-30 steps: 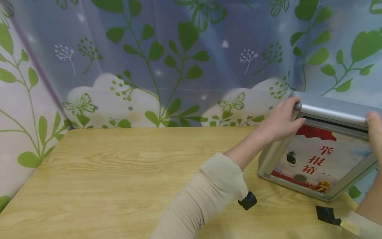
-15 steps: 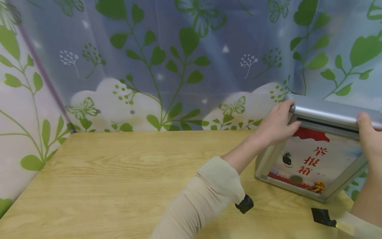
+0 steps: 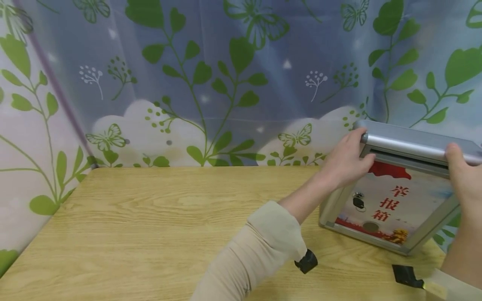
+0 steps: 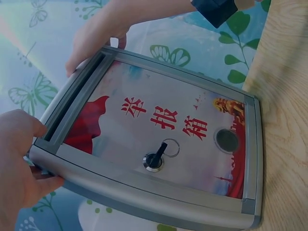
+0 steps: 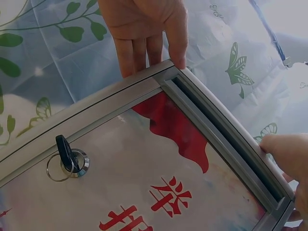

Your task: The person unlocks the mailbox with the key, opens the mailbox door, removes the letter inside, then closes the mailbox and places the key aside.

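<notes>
- The box (image 3: 414, 213) is at the right end of the wooden table (image 3: 169, 217), its printed front facing the person; its lower edge seems to rest on the tabletop, though how much weight the hands carry cannot be told.
- The left hand (image 3: 346, 161) grips the upper left corner, thumb at the front and fingers along the side.
- The right hand (image 3: 468, 179) grips the upper right corner, its thumb laid on the top edge.
- Holding both upper corners probably spreads the load evenly and stops the box from tipping or twisting.
- Both holds leave most of the slot (image 3: 408, 159) below the top edge uncovered.
- A black key (image 4: 157, 155) with a ring (image 4: 172, 147) sits in the lock (image 4: 153, 166) on the left of the front, apart from both hands.
- The left sleeve (image 3: 248, 251) is turned back, likely to free the wrist.
- A leaf-patterned curtain (image 3: 188, 96) hangs beyond the table's far edge.
</notes>
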Demonstrator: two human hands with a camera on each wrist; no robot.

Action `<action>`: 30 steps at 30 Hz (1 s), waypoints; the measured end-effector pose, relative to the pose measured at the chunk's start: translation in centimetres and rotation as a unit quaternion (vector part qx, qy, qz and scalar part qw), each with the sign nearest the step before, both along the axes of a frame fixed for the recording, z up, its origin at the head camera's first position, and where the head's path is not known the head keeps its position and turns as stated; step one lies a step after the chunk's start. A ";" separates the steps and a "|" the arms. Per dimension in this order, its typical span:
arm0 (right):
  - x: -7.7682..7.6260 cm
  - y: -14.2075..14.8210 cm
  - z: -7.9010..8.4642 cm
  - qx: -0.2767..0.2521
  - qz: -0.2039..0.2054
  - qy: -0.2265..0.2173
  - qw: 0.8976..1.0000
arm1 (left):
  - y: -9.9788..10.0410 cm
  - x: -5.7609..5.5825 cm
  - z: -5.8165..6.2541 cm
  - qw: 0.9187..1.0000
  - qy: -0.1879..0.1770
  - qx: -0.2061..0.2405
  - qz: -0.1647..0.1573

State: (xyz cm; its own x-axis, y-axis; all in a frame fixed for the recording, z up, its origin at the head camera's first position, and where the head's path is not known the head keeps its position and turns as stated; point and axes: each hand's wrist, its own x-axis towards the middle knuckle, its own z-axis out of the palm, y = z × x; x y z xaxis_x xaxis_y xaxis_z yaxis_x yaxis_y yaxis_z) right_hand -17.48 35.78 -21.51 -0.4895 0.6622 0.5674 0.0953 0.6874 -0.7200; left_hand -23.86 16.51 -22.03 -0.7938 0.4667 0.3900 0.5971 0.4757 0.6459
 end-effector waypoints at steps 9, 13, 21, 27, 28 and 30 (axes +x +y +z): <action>0.1 -0.4 0.2 -0.025 0.005 -0.055 0.998 | -0.7 -0.1 0.0 1.000 0.013 0.013 0.018; 0.2 -0.7 0.5 -0.026 0.036 -0.089 0.995 | -1.2 -0.2 0.0 0.999 0.008 0.020 0.026; 0.3 -1.5 1.1 -0.003 0.046 -0.133 0.990 | -2.0 -0.2 0.2 0.998 0.008 0.032 0.044; 0.0 -1.8 0.8 0.045 0.042 -0.146 0.987 | -2.6 -0.2 0.2 0.996 -0.010 0.081 0.043; 0.0 -1.9 0.6 0.055 0.043 -0.138 0.988 | -2.8 -0.2 0.2 0.995 -0.012 0.087 0.044; -0.2 -2.1 0.4 0.066 0.043 -0.129 0.989 | -3.1 -0.3 0.2 0.995 -0.008 0.091 0.045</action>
State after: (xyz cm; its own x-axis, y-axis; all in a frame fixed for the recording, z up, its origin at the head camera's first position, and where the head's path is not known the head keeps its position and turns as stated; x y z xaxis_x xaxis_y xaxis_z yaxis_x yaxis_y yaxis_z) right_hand -17.67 33.65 -21.06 -0.6799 0.5407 0.4953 0.2012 0.7872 -0.5830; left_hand -24.18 13.42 -21.81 -0.8364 0.3157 0.4482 0.5456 0.4007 0.7360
